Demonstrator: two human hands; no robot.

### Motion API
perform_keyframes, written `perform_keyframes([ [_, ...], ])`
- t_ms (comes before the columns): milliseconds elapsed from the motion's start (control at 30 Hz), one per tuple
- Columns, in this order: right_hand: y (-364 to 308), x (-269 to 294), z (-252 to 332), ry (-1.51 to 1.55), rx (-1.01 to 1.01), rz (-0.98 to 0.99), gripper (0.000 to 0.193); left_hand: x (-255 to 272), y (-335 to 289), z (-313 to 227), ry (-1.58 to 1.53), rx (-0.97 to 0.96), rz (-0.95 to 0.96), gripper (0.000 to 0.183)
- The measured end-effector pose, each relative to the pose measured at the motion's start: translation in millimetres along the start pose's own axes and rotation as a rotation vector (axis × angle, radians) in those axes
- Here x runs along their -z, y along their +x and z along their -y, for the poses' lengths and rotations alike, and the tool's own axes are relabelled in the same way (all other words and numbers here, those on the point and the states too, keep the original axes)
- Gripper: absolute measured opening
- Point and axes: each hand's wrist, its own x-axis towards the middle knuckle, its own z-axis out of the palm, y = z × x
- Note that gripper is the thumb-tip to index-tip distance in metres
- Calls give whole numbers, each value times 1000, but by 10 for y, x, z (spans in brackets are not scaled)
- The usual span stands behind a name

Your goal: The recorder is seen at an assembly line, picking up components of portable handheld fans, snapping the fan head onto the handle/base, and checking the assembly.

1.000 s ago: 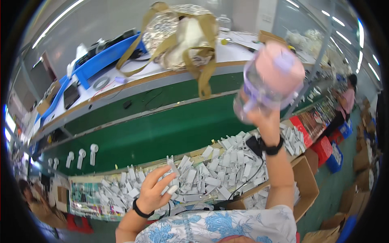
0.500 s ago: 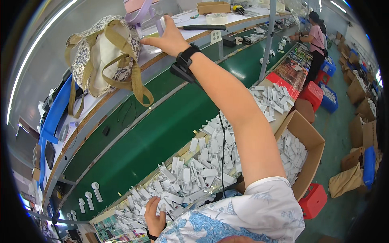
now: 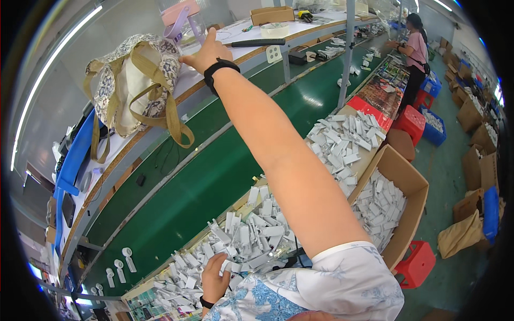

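Observation:
My right hand reaches up to the raised shelf, its thumb and fingers apart. Right beside it stands a clear drink bottle with a pink lid and a lavender handle; the hand hides its lower part. I see no grip on the bottle. A patterned cloth bag with tan straps sits left of that hand. Low in the view, my left hand rests by a heap of white plastic parts, fingers loosely bent and thumb apart. Nothing shows in it.
A green conveyor belt runs between heap and shelf, with several white handheld fans on it. A cardboard box of white parts stands at right, near a red stool. A co-worker stands farther along the line.
My right hand has drawn slightly left and down, and the bottle now shows more beyond its fingers. The black device that hung by the right wrist is out of sight. My left hand has shifted slightly right.

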Motion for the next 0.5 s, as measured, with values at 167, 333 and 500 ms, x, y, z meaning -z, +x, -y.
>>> perform_keyframes([
  [167, -98, -49, -122, 191, 203, -137, 93, -75, -54, 53, -7, -8, 20, 35],
  [333, -427, -50, -543, 441, 545, -502, 66, -98, -157, 117, -31, 36, 51, 35],
  [500, -1714, 111, -969, 722, 432, -168, 38, -111, -252, 215, -39, 30, 55, 34],
])
